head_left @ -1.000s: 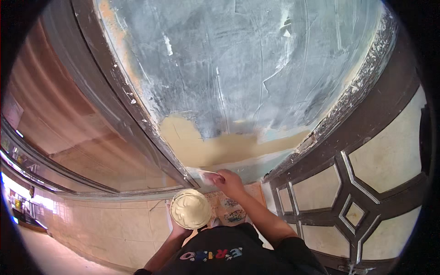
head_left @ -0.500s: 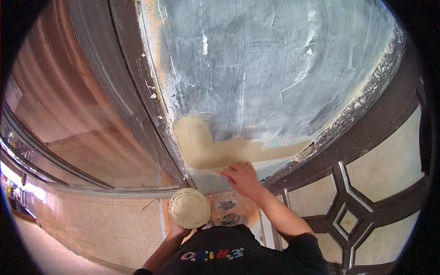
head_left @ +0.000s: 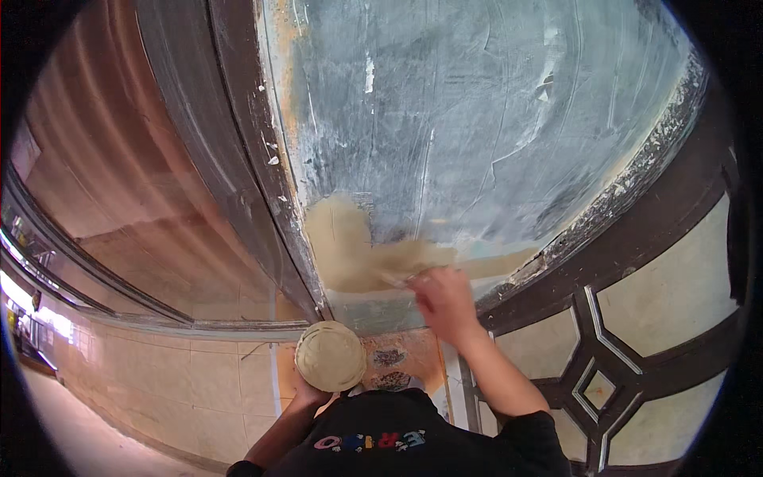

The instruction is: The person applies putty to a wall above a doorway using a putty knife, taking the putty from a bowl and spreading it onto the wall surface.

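My left hand (head_left: 310,393) is closed under and around a round tub of beige putty (head_left: 330,356), held low in front of me. The putty's surface is mounded and ridged. At the foot of the grey-blue wall panel (head_left: 461,127), my right hand (head_left: 447,298) grips a thin putty knife (head_left: 393,278), its handle mostly hidden by the fingers. Its blade shows only as a slim pale edge against the wet beige putty layer (head_left: 342,254). That layer rises higher at the left and thins into a band toward the right.
A dark wooden frame (head_left: 230,103) with chipped paint borders the panel on the left, next to a reflective glass pane (head_left: 159,222). On the right stands a dark door with pale panels (head_left: 540,342). Tiled floor (head_left: 214,381) and a stained board (head_left: 413,354) lie below.
My right hand has moved up and slightly right, and the knife now lies over the putty layer. The tub stays nearly in place. The view has shifted a little.
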`<action>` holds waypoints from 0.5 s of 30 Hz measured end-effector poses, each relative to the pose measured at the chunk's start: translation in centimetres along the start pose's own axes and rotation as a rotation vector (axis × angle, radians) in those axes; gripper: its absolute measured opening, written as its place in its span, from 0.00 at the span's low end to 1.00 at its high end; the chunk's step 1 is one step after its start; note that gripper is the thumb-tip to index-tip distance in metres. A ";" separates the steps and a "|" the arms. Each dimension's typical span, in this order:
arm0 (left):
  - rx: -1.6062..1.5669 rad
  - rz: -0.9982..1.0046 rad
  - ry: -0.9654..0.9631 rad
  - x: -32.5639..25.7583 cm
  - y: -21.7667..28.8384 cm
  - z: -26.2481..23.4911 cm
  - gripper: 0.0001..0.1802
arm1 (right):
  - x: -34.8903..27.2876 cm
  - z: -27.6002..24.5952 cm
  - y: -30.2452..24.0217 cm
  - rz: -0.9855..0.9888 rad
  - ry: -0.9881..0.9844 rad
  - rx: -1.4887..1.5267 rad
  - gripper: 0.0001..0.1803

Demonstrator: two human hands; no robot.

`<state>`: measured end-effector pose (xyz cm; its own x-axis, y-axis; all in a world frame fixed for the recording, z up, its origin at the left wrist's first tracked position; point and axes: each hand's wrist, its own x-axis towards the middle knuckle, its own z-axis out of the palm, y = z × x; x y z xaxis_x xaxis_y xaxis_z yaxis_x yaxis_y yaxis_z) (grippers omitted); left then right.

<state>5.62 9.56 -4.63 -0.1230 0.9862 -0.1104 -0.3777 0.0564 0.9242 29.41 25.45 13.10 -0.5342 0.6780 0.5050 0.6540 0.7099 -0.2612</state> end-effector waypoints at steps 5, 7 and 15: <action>-0.279 -0.073 -0.216 -0.1 1.0 1.0 0.41 | -4.3 9.4 4.5 -0.084 -0.224 -0.278 0.17; 0.030 -0.027 -0.205 0.0 1.1 0.9 0.40 | -2.7 8.4 4.4 -0.101 -0.232 -0.330 0.18; 0.191 -0.006 -0.179 0.0 -0.1 -0.7 0.34 | 0.1 1.8 1.0 -0.182 0.034 -0.047 0.18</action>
<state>4.99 9.41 -5.01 0.0494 0.9967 -0.0650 -0.1954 0.0735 0.9780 29.03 26.55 11.36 -0.6284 0.5314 0.5681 0.5725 0.8104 -0.1248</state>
